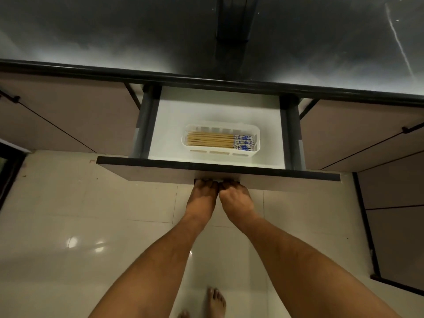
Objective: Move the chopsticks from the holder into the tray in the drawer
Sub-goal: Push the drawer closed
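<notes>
Far left, a cabinet door (57, 111) sits shut under the dark countertop (114, 31), w/ a thin black pull at its edge. Next over, the drawer (220, 111) stands pulled out, white inside, grey runners on both sides. Its front panel (160, 171) is dark along the top edge and pale on the face.

Left hand (202, 196) comes up from below, back of the hand facing me, fingers (205, 182) curled up against the underside of the front panel near the middle. Looks like a hook grip on the panel's lower lip or a handle there, but the fingertips are hidden behind the panel, so I can't say exactly what they catch. It holds nothing else.

Inside the drawer, a bit right of centre & nearer the front than the back, sits the white slotted tray (221, 129). The chopsticks (220, 141) lie flat in it as one bundle, lengthwise left to right, bare wood ends left, blue-and-white patterned ends right.

Right hand (236, 200) is just beside the left, knuckles nearly touching, curled the same way under the panel, tips also out of sight. Both forearms are bare.

Further right, another shut cabinet door (355, 134) w/ a black pull. Below, glossy pale floor tiles (68, 214), and bare toes (215, 299) at the bottom edge.
</notes>
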Demonstrator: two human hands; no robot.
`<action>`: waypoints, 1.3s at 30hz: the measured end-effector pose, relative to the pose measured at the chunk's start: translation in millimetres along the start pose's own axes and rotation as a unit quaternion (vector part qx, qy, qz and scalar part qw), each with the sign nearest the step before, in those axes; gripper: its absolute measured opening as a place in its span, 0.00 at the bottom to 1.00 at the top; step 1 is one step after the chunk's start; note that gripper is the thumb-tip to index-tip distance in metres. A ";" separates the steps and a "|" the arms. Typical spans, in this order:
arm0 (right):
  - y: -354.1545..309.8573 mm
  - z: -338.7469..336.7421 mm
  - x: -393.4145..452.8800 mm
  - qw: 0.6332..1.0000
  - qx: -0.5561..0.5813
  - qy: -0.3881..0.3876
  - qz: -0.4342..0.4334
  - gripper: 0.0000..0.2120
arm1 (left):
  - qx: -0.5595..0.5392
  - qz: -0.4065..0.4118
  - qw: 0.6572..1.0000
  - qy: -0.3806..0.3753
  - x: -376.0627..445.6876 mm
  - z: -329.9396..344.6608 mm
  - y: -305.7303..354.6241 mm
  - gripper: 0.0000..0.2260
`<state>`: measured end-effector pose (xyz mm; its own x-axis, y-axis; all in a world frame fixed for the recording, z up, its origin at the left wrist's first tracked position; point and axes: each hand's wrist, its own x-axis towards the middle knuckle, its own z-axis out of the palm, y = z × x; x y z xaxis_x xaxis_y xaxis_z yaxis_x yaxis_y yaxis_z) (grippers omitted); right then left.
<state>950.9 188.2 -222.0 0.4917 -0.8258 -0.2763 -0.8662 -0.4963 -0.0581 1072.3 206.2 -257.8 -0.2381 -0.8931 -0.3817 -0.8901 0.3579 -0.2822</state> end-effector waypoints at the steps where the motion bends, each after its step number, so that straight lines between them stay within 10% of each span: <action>1: 4.0 -3.3 8.2 1.000 -0.001 0.001 -0.002 0.15 | -0.002 -0.003 1.000 0.000 8.8 -1.2 -4.0 0.32; 21: 74.6 -58.6 162.4 0.999 0.019 0.045 -0.005 0.05 | -0.088 -0.056 0.990 0.097 163.8 -42.8 -80.9 0.24; 30: 93.0 -61.5 222.2 0.997 -0.047 -0.036 0.041 0.29 | -0.064 -0.070 0.990 0.100 217.7 -55.4 -106.6 0.22; 39: 106.6 -61.2 240.7 0.995 -0.052 0.082 0.019 0.12 | -0.077 -0.042 0.982 0.166 232.3 -58.2 -116.2 0.14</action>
<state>982.4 -79.9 -236.0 0.4749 -0.8723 -0.1162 -0.8742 -0.4828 0.0520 1097.8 -58.7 -262.4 -0.2527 -0.9664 -0.0468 -0.9539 0.2569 -0.1550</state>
